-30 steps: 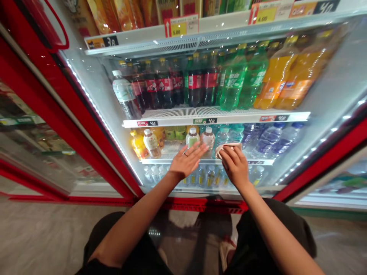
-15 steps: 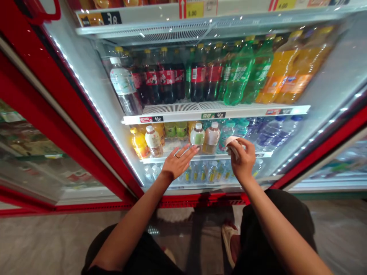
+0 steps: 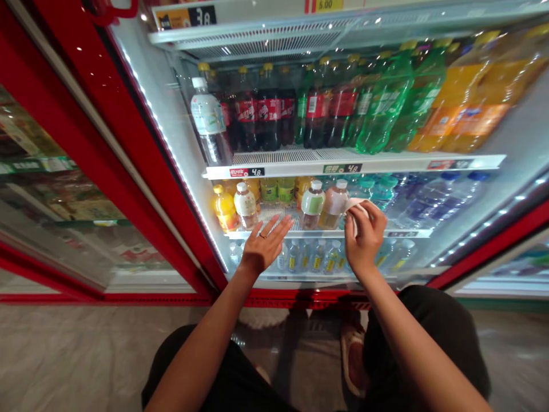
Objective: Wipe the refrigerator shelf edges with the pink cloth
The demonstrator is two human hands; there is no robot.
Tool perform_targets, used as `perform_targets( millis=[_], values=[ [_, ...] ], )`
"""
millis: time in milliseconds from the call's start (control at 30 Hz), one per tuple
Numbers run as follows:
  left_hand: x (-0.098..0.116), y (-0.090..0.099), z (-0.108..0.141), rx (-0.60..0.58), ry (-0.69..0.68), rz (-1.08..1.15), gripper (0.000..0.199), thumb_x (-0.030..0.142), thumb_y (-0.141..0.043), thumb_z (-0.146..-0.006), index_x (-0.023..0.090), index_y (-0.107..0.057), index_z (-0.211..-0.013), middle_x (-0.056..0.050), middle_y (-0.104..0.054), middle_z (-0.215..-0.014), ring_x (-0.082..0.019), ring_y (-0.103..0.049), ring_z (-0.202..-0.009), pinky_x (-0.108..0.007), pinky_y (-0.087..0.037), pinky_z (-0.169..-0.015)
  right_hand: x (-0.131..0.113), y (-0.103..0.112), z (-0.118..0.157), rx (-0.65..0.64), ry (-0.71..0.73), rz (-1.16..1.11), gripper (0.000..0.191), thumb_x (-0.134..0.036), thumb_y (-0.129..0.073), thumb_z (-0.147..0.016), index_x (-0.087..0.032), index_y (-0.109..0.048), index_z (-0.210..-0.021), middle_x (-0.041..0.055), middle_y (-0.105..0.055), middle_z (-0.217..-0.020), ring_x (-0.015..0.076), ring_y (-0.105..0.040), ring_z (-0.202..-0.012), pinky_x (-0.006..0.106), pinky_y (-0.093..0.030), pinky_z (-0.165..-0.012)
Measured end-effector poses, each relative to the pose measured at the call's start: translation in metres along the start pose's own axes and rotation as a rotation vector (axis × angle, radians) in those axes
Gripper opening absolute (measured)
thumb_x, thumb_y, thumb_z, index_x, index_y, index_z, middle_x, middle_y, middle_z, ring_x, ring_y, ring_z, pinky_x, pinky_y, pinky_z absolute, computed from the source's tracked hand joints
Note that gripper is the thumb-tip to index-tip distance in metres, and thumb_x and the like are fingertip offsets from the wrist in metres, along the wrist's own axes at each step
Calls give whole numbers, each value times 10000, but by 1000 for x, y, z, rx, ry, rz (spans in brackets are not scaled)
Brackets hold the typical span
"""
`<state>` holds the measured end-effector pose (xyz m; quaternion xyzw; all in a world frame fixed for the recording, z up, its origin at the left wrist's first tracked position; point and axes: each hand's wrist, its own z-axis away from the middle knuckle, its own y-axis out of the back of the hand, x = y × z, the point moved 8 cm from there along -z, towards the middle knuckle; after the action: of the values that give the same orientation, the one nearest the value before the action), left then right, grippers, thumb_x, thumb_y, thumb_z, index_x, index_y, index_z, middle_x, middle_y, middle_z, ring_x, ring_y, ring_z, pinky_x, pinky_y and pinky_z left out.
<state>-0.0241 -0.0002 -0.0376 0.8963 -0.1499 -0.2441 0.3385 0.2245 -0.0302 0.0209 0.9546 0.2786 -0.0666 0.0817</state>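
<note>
My left hand [image 3: 266,243] is stretched out flat, fingers apart, in front of the lower shelf, with nothing in it. A ring shows on one finger. Just beyond its fingertips stands a bottle with a pale green label [image 3: 313,203], beside a bottle with a pinkish label [image 3: 335,203]. My right hand [image 3: 365,232] is closed round a crumpled white tissue [image 3: 355,205], held up near the pink-labelled bottle and the teal-capped bottles [image 3: 386,191]. Whether the tissue touches any bottle, I cannot tell. A white-capped bottle [image 3: 246,206] and a yellow juice bottle [image 3: 224,209] stand left of my left hand.
The middle shelf [image 3: 300,157] carries cola bottles [image 3: 269,109], green soda bottles [image 3: 388,103] and orange soda bottles [image 3: 454,109]. Small water bottles [image 3: 319,256] stand at the bottom. A red door frame [image 3: 141,189] runs down the left; my knees are close to the fridge's red base [image 3: 295,298].
The view has shifted left, so the shelves appear farther right. My left hand has drawn back from the green-labelled bottle. My right hand still holds the tissue, nearer the pink-labelled bottle.
</note>
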Motion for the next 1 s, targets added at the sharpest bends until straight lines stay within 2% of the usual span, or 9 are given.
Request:
perform_targets(
  millis=[100, 200, 300, 400, 567, 633, 733, 833, 1000],
  values=[
    [-7, -1, 1, -1, 37, 2, 818, 250, -537, -1041, 324, -126, -1744, 7, -429, -1735, -211, -311, -1671, -406, -130, -1393, -15, -13, -4, -71, 69, -35, 384, -147, -599, -1010, -295, -674, -1356, 114, -695, -1274, 279, -690, -1204, 471, -588, -1002],
    [-8, -1, -1, 19, 48, 4, 798, 258, -522, -1056, 313, -120, -1744, 8, -425, -1737, -203, -306, -1673, -410, -109, -1397, -21, -14, -4, -85, 103, -47, 461, -130, -638, -996, -305, -626, -1423, 100, -719, -1262, 259, -700, -1172, 440, -593, -984],
    [-5, 1, -2, 53, 40, 0, 790, 269, -518, -1065, 297, -118, -1746, 18, -406, -1744, -180, -250, -1690, -395, -61, -1404, -13, -9, -6, -28, 39, -54, 490, -133, -680, -969, -303, -635, -1426, 105, -691, -1269, 271, -688, -1187, 462, -587, -1005],
    [-6, 2, -3, 66, 49, -7, 798, 266, -538, -1058, 300, -135, -1746, 22, -398, -1747, -167, -185, -1704, -395, -35, -1409, -12, -13, -6, -7, -5, -73, 462, -131, -667, -956, -309, -679, -1382, 105, -664, -1290, 284, -675, -1205, 490, -578, -1024],
    [-6, 8, -2, 136, 46, -49, 768, 277, -544, -1062, 289, -189, -1743, 43, -377, -1750, -137, -26, -1715, -387, 106, -1397, -28, -27, 3, -96, 106, -80, 497, -67, -620, -943, -330, -706, -1355, 89, -703, -1305, 283, -654, -1240, 470, -570, -1016],
    [-6, 8, 0, 126, 54, -48, 766, 276, -541, -1062, 292, -188, -1742, 36, -380, -1749, -152, -74, -1715, -393, 72, -1403, -29, -23, 5, -73, 115, 8, 471, -50, -633, -932, -334, -738, -1294, 79, -730, -1276, 288, -630, -1232, 474, -556, -1008],
    [-7, 4, 2, 70, 69, -19, 776, 267, -529, -1066, 309, -150, -1741, 19, -410, -1737, -183, -233, -1693, -407, -49, -1408, -28, -18, 3, -19, 54, 75, 403, -66, -663, -932, -326, -763, -1224, 86, -733, -1249, 292, -614, -1189, 471, -554, -957],
    [-12, 4, 5, 55, 89, -3, 783, 253, -513, -1071, 322, -109, -1738, 14, -423, -1727, -198, -327, -1663, -410, -93, -1401, -33, -27, 0, -56, 3, -38, 406, -81, -623, -957, -317, -746, -1264, 93, -716, -1249, 274, -661, -1155, 455, -578, -931],
    [-22, 10, 8, 81, 130, 7, 801, 257, -518, -1075, 326, -71, -1736, -8, -448, -1714, -211, -411, -1625, -414, -117, -1397, -48, -40, 6, -146, 64, -140, 417, -82, -592, -987, -328, -742, -1288, 81, -731, -1254, 265, -683, -1158, 440, -603, -933]
  ],
)
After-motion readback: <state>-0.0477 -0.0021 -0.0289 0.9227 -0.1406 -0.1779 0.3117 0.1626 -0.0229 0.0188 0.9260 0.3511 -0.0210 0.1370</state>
